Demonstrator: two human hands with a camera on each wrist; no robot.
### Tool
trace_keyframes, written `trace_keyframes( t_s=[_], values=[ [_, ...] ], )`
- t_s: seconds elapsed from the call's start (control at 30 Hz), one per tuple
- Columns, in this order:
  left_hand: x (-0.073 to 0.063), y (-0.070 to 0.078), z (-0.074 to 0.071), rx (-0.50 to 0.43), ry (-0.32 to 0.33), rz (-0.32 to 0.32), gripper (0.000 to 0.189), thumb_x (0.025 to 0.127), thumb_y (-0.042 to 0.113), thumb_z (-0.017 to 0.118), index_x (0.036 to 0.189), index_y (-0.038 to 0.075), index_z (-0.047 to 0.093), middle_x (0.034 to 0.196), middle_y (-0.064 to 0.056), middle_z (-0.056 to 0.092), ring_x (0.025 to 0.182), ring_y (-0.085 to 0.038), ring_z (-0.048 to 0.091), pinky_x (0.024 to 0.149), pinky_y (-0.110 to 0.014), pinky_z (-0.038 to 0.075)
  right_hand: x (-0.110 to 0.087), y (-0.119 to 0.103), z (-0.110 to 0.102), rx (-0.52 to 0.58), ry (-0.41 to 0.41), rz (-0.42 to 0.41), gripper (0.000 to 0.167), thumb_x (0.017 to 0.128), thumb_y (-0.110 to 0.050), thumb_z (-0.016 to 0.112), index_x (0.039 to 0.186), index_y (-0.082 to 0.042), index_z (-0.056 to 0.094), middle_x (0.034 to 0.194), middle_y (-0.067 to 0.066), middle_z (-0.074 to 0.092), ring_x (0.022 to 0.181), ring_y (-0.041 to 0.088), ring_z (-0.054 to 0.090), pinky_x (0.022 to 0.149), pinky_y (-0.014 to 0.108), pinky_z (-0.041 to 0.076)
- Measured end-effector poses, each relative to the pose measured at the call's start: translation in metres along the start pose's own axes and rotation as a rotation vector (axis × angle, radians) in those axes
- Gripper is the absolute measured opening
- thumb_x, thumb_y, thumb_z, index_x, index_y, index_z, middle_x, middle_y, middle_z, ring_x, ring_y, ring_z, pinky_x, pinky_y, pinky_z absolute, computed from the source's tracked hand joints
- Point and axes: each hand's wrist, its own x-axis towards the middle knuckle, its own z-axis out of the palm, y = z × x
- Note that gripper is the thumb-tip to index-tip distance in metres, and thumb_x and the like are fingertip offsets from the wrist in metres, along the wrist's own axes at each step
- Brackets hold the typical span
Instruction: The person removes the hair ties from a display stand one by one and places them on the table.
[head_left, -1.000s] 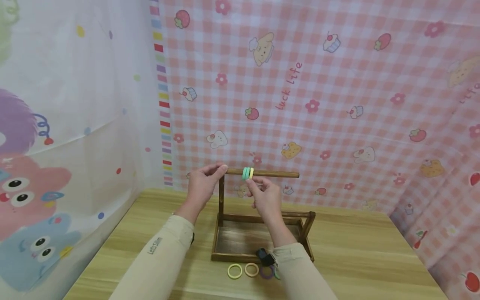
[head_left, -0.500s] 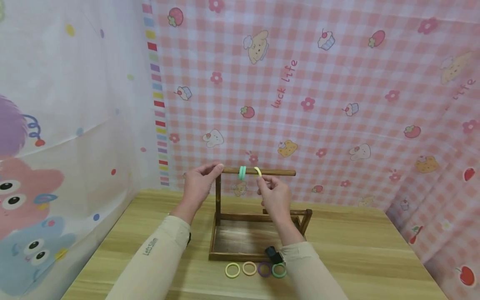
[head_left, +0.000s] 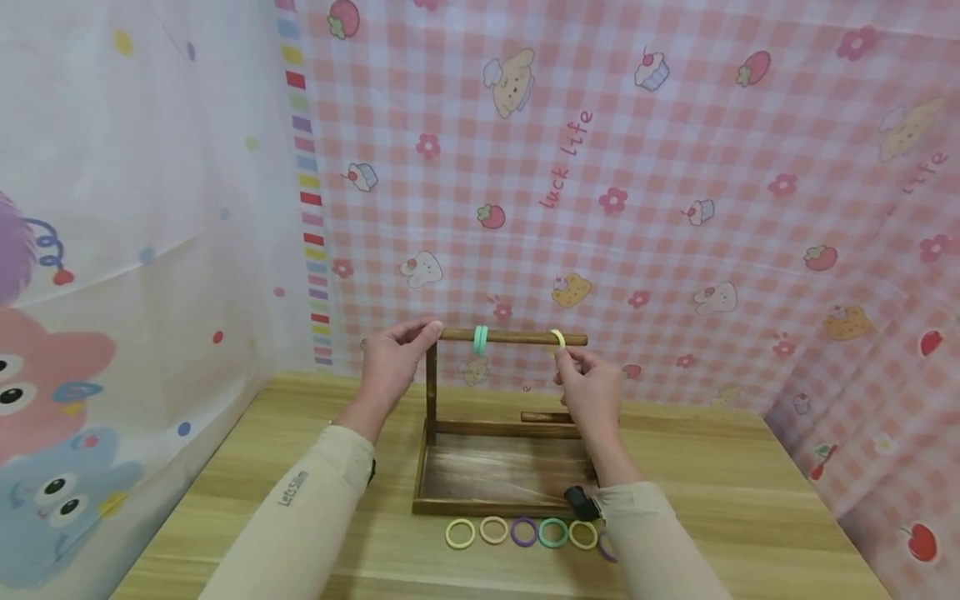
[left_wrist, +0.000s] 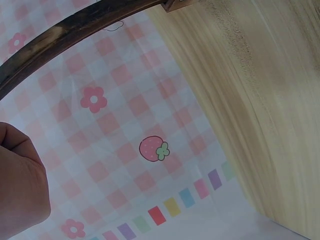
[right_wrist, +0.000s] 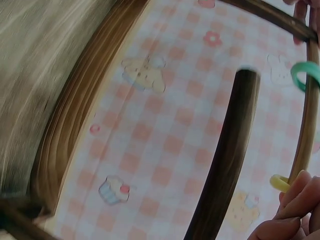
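A dark wooden stand (head_left: 487,507) has a tray base, a tall post and an upper rod (head_left: 517,337) running right to a free end. My left hand (head_left: 396,358) grips the corner where post and rod meet. Between thumb and fingers, my right hand (head_left: 594,396) pinches a yellow ring (head_left: 558,339), which is around the rod near its free end. Two mint-green rings (head_left: 480,340) hang together on the rod nearer the post. In the right wrist view, the yellow ring (right_wrist: 279,183) shows beside the fingertips. The left wrist view shows only part of the left hand (left_wrist: 22,187).
A shorter, lower rod (head_left: 546,417) points left, its support mostly behind the right hand. In front of the tray, several rings lie in a row on the wooden table (head_left: 705,475), including a peach ring (head_left: 494,530); the rightmost is partly covered by the right sleeve.
My right hand has slid the yellow ring rightward along the rod, away from the mint-green rings towards the free end. The left hand keeps its grip on the corner.
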Motion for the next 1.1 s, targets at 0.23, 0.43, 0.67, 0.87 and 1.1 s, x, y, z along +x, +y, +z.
trace_keyframes(
  t_s=[0.23, 0.43, 0.67, 0.87, 1.1],
  values=[
    [-0.001, -0.001, -0.002, 0.004, 0.004, -0.016, 0.044, 0.095, 0.058, 0.077, 0.126, 0.027, 0.079, 0.128, 0.0, 0.075, 0.114, -0.022, 0.065, 0.091, -0.039, 0.053, 0.007, 0.009, -0.018, -0.032, 0.056, 0.029, 0.032, 0.104, -0.025, 0.071, 0.112, 0.005, 0.08, 0.073, 0.02, 0.075, 0.04, 0.005, 0.054, 0.043, 0.02, 0.048],
    [-0.001, -0.001, -0.002, 0.001, 0.0, -0.02, 0.044, 0.096, 0.057, 0.076, 0.127, 0.026, 0.079, 0.129, 0.0, 0.075, 0.119, -0.021, 0.066, 0.097, -0.04, 0.054, 0.008, 0.015, -0.031, -0.031, 0.061, 0.061, 0.031, 0.105, -0.026, 0.07, 0.114, 0.002, 0.08, 0.071, 0.009, 0.075, 0.044, 0.005, 0.057, 0.045, 0.021, 0.05],
    [0.001, 0.0, -0.004, -0.007, -0.005, -0.017, 0.046, 0.094, 0.059, 0.076, 0.126, 0.027, 0.079, 0.13, 0.0, 0.075, 0.119, -0.021, 0.067, 0.099, -0.042, 0.055, 0.001, 0.023, -0.042, -0.05, -0.003, 0.014, 0.025, 0.105, -0.025, 0.07, 0.114, -0.004, 0.082, 0.072, 0.011, 0.074, 0.042, 0.009, 0.057, 0.043, 0.024, 0.049],
    [0.002, 0.003, -0.003, 0.004, -0.007, -0.006, 0.045, 0.094, 0.061, 0.076, 0.124, 0.029, 0.08, 0.127, 0.002, 0.076, 0.122, -0.02, 0.067, 0.103, -0.044, 0.056, -0.01, 0.026, -0.043, -0.144, -0.061, -0.173, 0.02, 0.103, -0.019, 0.074, 0.11, -0.002, 0.083, 0.067, 0.013, 0.074, 0.042, 0.003, 0.054, 0.039, 0.02, 0.043],
    [-0.001, 0.003, -0.002, 0.005, -0.008, -0.007, 0.045, 0.094, 0.061, 0.076, 0.126, 0.028, 0.079, 0.127, 0.002, 0.075, 0.121, -0.02, 0.067, 0.1, -0.042, 0.055, -0.029, 0.025, -0.032, -0.145, -0.141, -0.294, 0.011, 0.099, -0.011, 0.077, 0.103, -0.002, 0.083, 0.063, 0.009, 0.071, 0.047, -0.002, 0.052, 0.039, 0.017, 0.037]
  ],
)
